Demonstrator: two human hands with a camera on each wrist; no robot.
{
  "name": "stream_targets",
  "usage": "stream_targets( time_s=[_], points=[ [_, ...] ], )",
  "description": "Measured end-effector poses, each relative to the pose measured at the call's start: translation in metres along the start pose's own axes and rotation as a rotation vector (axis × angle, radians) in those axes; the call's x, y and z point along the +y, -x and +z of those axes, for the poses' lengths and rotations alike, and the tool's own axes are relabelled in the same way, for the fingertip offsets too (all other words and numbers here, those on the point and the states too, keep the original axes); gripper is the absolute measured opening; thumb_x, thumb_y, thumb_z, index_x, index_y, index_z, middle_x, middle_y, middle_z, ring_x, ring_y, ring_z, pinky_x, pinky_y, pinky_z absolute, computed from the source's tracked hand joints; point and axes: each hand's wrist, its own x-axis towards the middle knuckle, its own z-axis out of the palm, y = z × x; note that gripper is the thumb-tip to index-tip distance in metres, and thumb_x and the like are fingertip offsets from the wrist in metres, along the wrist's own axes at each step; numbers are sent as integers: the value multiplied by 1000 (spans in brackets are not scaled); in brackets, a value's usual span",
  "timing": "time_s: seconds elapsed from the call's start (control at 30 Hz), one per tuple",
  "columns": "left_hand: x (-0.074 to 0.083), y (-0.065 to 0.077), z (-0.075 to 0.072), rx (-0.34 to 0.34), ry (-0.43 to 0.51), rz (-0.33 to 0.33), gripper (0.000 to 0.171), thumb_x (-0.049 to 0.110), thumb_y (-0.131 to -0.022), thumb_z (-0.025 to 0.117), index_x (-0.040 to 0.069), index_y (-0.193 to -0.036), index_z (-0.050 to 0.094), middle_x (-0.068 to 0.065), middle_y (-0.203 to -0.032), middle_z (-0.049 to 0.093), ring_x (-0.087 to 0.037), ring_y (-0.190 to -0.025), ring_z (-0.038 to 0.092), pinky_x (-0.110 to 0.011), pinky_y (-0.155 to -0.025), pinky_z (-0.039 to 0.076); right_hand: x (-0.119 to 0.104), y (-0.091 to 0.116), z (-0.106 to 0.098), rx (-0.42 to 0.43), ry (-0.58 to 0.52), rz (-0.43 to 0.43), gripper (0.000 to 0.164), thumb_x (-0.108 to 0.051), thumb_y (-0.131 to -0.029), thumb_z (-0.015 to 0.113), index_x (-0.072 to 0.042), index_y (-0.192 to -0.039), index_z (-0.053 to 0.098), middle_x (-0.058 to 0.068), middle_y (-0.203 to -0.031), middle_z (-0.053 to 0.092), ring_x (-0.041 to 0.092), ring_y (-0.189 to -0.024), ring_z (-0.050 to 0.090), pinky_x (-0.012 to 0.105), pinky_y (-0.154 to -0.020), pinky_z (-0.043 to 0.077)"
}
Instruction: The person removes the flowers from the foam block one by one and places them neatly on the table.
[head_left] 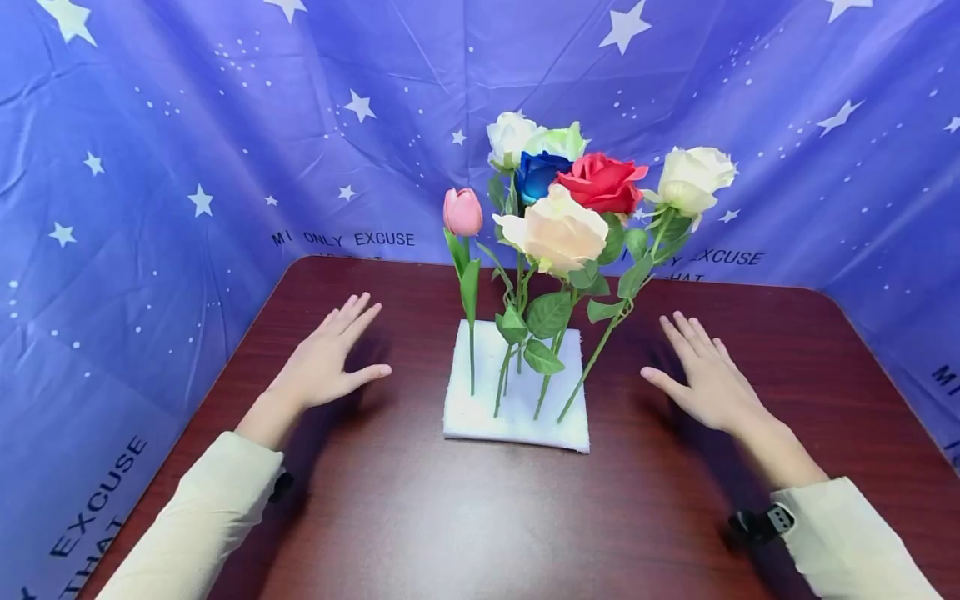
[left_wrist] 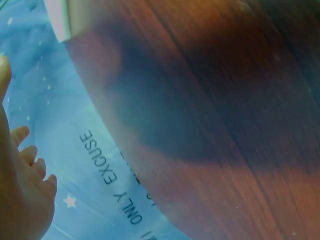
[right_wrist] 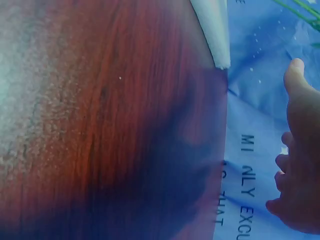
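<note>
Between the left hand (head_left: 330, 358) and right hand (head_left: 708, 379), both wide and holding nothing, flowers (head_left: 566, 229) stand up, apparently because the foam block (head_left: 467, 418) anchors their stems (head_left: 591, 367).

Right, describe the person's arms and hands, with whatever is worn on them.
The left sleeve and right sleeve are long and pale cream. Below the cuffs show a black device on the left and a black device on the right, with a grey end piece. The left hand and right hand are ungloved.
</note>
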Motion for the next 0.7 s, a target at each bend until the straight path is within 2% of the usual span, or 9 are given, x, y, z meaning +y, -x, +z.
stream_targets(
  time_s=[0.27,0.53,0.7],
  points=[
    [17,-12,4,-104,-33,129,90,57,-85,63,13,-153,25,-9,-162,20,-30,-150,21,-50,-124,21,-15,-1,6,-24,5,-70,80,-49,-93,57,-7,-153,23,23,-158,22,43,-147,17,69,-113,22],
    [35,-26,17,-194,27,187,89,58,-86,61,14,-154,22,-6,-163,18,-24,-151,19,-44,-125,20,-36,-7,19,-77,40,-160,81,-51,-91,59,-8,-151,28,17,-160,24,40,-147,21,66,-115,24],
    [49,-34,27,-212,28,244,90,57,-87,61,10,-153,22,-10,-162,21,-27,-150,22,-45,-124,23,-44,-10,26,-92,69,-215,80,-52,-90,60,-8,-150,32,17,-158,28,37,-147,23,63,-116,26]
  ],
)
